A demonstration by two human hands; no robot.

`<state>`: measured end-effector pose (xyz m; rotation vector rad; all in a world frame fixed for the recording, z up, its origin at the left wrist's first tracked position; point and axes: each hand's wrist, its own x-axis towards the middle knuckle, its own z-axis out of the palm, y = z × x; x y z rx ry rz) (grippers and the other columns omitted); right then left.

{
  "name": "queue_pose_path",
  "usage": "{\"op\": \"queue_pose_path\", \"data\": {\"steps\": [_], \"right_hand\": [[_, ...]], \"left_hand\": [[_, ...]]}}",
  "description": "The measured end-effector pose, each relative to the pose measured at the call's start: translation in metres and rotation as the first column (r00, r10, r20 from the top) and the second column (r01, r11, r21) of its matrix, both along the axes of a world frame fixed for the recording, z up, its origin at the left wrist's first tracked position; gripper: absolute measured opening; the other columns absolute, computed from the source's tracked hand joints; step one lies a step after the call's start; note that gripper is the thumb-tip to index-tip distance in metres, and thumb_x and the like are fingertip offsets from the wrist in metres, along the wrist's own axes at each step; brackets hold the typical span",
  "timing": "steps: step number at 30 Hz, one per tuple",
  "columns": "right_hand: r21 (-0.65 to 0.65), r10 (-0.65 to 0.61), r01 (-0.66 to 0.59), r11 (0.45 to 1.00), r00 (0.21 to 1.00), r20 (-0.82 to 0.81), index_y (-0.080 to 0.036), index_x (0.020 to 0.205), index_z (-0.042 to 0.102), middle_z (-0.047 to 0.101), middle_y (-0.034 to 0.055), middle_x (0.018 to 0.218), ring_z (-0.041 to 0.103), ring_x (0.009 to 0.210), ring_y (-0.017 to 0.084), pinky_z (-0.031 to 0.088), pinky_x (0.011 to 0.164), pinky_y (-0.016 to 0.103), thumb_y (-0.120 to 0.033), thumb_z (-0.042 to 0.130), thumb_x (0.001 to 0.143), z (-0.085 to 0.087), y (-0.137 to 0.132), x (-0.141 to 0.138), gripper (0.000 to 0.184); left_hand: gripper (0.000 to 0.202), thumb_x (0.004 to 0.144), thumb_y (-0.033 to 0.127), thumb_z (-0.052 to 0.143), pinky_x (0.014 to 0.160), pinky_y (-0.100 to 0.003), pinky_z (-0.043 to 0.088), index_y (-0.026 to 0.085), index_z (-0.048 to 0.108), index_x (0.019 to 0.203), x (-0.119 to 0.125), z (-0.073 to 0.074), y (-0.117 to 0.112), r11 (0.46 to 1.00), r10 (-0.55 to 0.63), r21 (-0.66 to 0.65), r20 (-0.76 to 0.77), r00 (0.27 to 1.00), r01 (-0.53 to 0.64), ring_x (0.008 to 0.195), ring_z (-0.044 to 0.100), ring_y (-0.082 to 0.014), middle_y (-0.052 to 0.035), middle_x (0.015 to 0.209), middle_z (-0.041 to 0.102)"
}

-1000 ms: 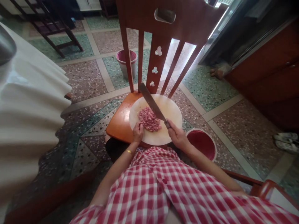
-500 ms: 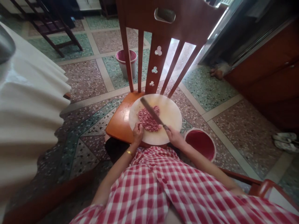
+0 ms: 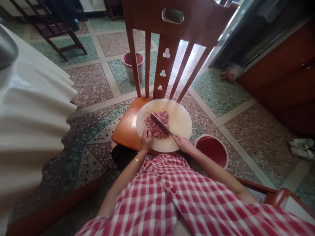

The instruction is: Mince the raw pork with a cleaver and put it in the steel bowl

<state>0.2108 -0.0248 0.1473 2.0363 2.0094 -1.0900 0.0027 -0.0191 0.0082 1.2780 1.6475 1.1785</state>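
"How is the cleaver (image 3: 160, 124) differing from a second ago?"

"Its blade is coming lower. Instead of jutting past the board's far rim, it is slanting across the minced meat (image 3: 157, 131), apparently meeting it."

"And the hands?"

"The right hand (image 3: 182, 143) is gripping the cleaver's handle. The left hand (image 3: 146, 139) is keeping its place at the board's near-left edge, curling its fingers beside the meat; I can't tell whether it is holding anything."

"What are the surfaces showing?"

"The meat is forming a ragged, crumbly, pinkish-red patch, left of centre on a thick, pale, round chopping board (image 3: 181, 114). The board is resting on a glossy orange-brown wooden chair seat (image 3: 129, 123), overhanging its right side. The metal blade is looking long, flat and dull grey."
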Motion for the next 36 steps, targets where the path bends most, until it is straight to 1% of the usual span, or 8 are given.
{"op": "queue_pose_path", "data": {"steps": [5, 7, 12, 18, 20, 25, 31, 36], "right_hand": [[0.238, 0.053, -0.016, 0.971, 0.987, -0.152, -0.018, 0.095, 0.054, 0.062, 0.0042, 0.073, 0.058, 0.066, 0.017, 0.038, 0.060, 0.024, -0.040, 0.026, 0.097, 0.027, 0.002, -0.004, 0.035], [0.289, 0.061, -0.014, 0.957, 0.986, -0.154, -0.017, 0.103, 0.053, 0.063, 0.0061, 0.077, 0.060, 0.069, 0.018, 0.040, 0.061, 0.025, -0.038, 0.025, 0.097, 0.022, -0.003, -0.010, 0.035], [0.064, 0.095, -0.100, 0.993, 0.993, 0.075, -0.015, 0.103, 0.057, 0.067, 0.0123, 0.085, 0.064, 0.076, 0.021, 0.043, 0.066, 0.027, -0.033, 0.036, 0.095, -0.012, -0.009, -0.016, 0.030], [0.281, 0.113, -0.083, 0.956, 0.989, -0.092, -0.017, 0.102, 0.055, 0.065, 0.0081, 0.078, 0.062, 0.070, 0.019, 0.041, 0.062, 0.027, -0.037, 0.023, 0.098, 0.021, -0.005, -0.015, 0.038], [0.274, 0.087, -0.071, 0.959, 0.995, -0.045, -0.015, 0.104, 0.054, 0.065, 0.0094, 0.080, 0.062, 0.071, 0.020, 0.040, 0.063, 0.027, -0.035, 0.025, 0.098, 0.015, -0.008, -0.017, 0.036], [0.032, 0.090, -0.096, 0.995, 0.985, 0.148, -0.015, 0.096, 0.056, 0.067, 0.0126, 0.083, 0.064, 0.073, 0.022, 0.039, 0.063, 0.028, -0.034, 0.034, 0.096, -0.012, -0.008, -0.015, 0.029], [0.301, 0.095, -0.085, 0.950, 0.995, -0.019, -0.017, 0.098, 0.054, 0.064, 0.0087, 0.076, 0.061, 0.069, 0.020, 0.039, 0.060, 0.027, -0.038, 0.021, 0.098, 0.018, -0.007, -0.010, 0.039], [0.111, 0.113, -0.129, 0.985, 0.984, 0.134, -0.014, 0.099, 0.057, 0.066, 0.0133, 0.080, 0.063, 0.070, 0.021, 0.041, 0.061, 0.029, -0.034, 0.032, 0.096, -0.016, -0.012, -0.012, 0.032]], "left_hand": [[0.019, 0.088, 0.031, 0.041, 0.065, -0.024, 0.043, 0.019, 0.056, 0.093, 0.001, 0.002, -0.004, 0.997, 0.078, -0.032, 0.115, 0.990, -0.075, 0.066, 0.051, -0.0123, 0.0003, 0.072, 0.054], [0.019, 0.088, 0.032, 0.042, 0.064, -0.024, 0.042, 0.019, 0.056, 0.093, 0.001, 0.005, -0.006, 0.994, 0.104, -0.045, 0.158, 0.982, -0.098, 0.063, 0.050, -0.0119, 0.0011, 0.070, 0.051], [0.018, 0.087, 0.031, 0.043, 0.061, -0.024, 0.041, 0.019, 0.055, 0.090, -0.004, 0.009, -0.010, 0.992, 0.127, -0.049, 0.187, 0.974, -0.120, 0.061, 0.048, -0.0120, 0.0016, 0.066, 0.048], [0.017, 0.088, 0.030, 0.042, 0.060, -0.023, 0.040, 0.019, 0.055, 0.090, -0.005, 0.009, -0.011, 0.985, 0.168, -0.067, 0.201, 0.965, -0.158, 0.058, 0.046, -0.0116, 0.0027, 0.063, 0.046], [0.016, 0.088, 0.029, 0.042, 0.059, -0.023, 0.040, 0.019, 0.055, 0.089, -0.003, 0.007, -0.012, 0.987, 0.159, -0.067, 0.204, 0.966, -0.148, 0.058, 0.046, -0.0115, 0.0024, 0.065, 0.047], [0.016, 0.088, 0.029, 0.043, 0.060, -0.023, 0.041, 0.018, 0.055, 0.090, -0.001, 0.002, -0.012, 0.990, 0.131, -0.071, 0.195, 0.972, -0.119, 0.060, 0.048, -0.0119, 0.0017, 0.066, 0.049], [0.018, 0.087, 0.031, 0.044, 0.063, -0.024, 0.042, 0.019, 0.056, 0.092, -0.002, 0.002, -0.012, 0.990, 0.122, -0.085, 0.156, 0.980, -0.109, 0.063, 0.050, -0.0125, 0.0011, 0.068, 0.052], [0.018, 0.087, 0.033, 0.044, 0.064, -0.024, 0.042, 0.020, 0.056, 0.090, -0.002, 0.003, -0.012, 0.990, 0.132, -0.076, 0.173, 0.976, -0.120, 0.064, 0.050, -0.0126, 0.0009, 0.068, 0.051]]}}
